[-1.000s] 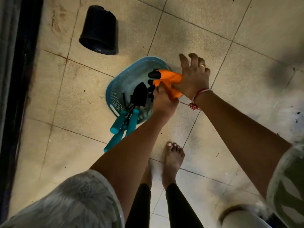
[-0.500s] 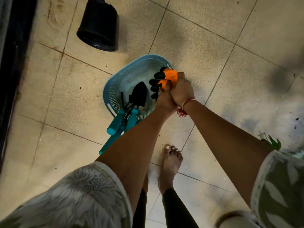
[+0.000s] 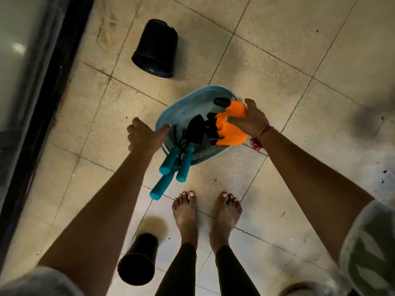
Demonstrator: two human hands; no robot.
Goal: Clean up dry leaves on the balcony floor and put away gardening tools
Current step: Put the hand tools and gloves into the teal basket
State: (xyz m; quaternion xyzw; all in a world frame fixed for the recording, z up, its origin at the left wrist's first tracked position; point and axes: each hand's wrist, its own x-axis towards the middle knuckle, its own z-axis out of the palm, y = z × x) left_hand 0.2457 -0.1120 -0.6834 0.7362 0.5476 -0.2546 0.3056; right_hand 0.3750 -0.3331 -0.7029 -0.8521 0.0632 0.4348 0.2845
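- Blue basket (image 3: 205,91) sits on the tiled floor (image 3: 277,60), just ahead of the person's bare feet (image 3: 186,214); all else is placed vs. it.
- R hand (image 3: 252,120) is at the basket's right rim, thumb + fingers curled round the orange gloves (image 3: 232,133). It has a firm hold, not open.
- Gloves are orange w/ black claw tips. Tips point left into the basket, cuffs hang over its right/near rim.
- L hand (image 3: 145,136) is at the basket's left rim, fingers curled in, thumb out & touching the rim. It's blurred, so can't tell if it grips the rim or just rests there.
- Black trowel (image 3: 195,129) lies mid-basket, just left of the glove tips, w/ thin black prongs of other tools beside it.
- Three teal handles (image 3: 184,164) stick out over the basket's near rim toward the feet; the longest runs down-left.
- Black pot (image 3: 156,50) is beyond the basket's far-left side, well apart, wider end toward the basket. Can't tell if it's lying or upturned.
- 2nd black pot (image 3: 139,261) is on the basket's near side, left of the feet, well apart, open mouth visible.
- Dark door frame (image 3: 53,82) w/ glass runs along well left of the basket.
- Red thread (image 3: 258,139) is on the R wrist, just off the basket's right-near rim.
- A few dark specks lie on the floor right of the basket, too small to ID.
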